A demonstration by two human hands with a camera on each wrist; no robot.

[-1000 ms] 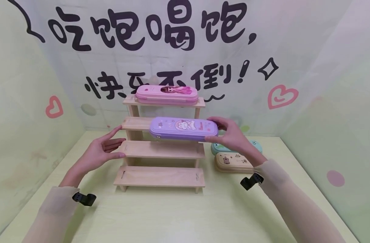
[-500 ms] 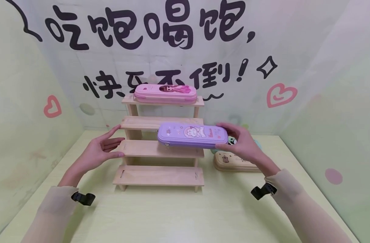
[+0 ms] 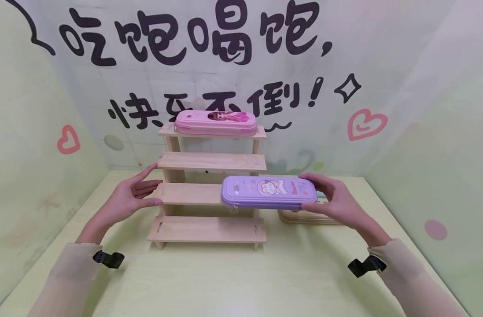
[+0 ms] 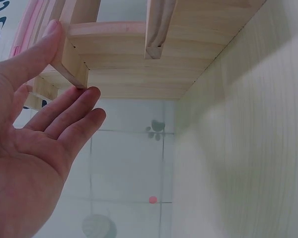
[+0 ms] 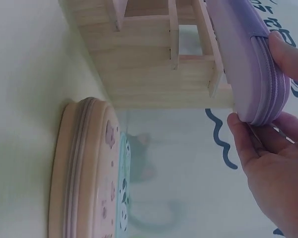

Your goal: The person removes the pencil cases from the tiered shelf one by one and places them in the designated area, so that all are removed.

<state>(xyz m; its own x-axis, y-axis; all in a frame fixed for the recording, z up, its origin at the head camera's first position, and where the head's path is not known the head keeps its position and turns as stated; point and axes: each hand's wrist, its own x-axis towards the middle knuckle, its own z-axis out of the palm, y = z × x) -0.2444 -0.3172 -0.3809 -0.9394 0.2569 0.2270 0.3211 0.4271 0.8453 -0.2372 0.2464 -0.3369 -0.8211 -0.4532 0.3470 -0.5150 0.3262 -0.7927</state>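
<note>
Purple case (image 3: 269,192): right of centre in the head view, its end pinched between thumb and fingers of the right hand (image 3: 338,204). Rack (image 3: 207,230): wooden, four-tiered, centre; left hand (image 3: 124,200), fingers parted and loosely extended, touching its left side. Pink case (image 3: 215,123): top tier, upper centre. Tan case (image 3: 294,217): on the table (image 3: 241,281), right of centre, partly hidden.

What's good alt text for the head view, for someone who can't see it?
A person's right hand holds a long rounded purple zippered case before a four-tier pale wooden stand, while the left hand touches the stand's left side. A long pink zippered case lies atop the stand.
</note>
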